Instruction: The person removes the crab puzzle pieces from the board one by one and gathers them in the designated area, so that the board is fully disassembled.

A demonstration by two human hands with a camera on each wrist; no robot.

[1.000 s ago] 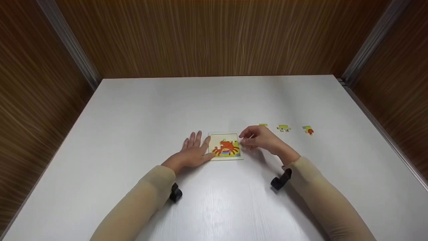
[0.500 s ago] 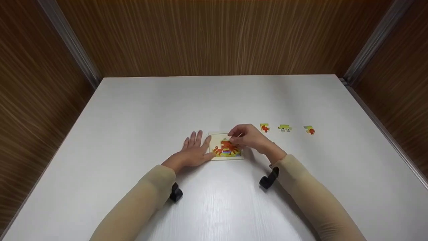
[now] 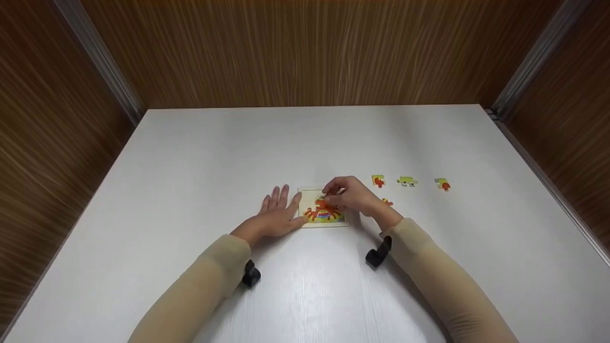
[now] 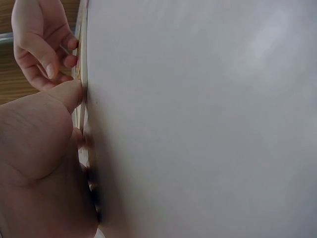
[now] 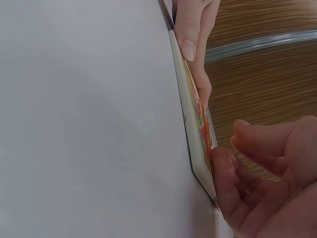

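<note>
- Our left hand (image 3: 275,215) lies flat on the tabletop (image 3: 200,157), fingers straight, thumb against the puzzle board (image 3: 322,210) near the middle.
- Our right hand (image 3: 351,194) pinches a piece (image 3: 327,199) over the board's far edge.
- Three loose pieces (image 3: 406,181) lie toward the right edge.

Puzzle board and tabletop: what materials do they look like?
Puzzle board: likely thin wood or stiff card, pale edge, glossy printed crab picture; the right wrist view shows a flat rigid sheet. Tabletop: white laminate probably, faint grain, soft sheen.

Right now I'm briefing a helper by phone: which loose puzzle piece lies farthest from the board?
On the white table, right of the crab puzzle board, three loose pieces form a row. Take the rightmost piece, which lies apart from the other two.
</note>
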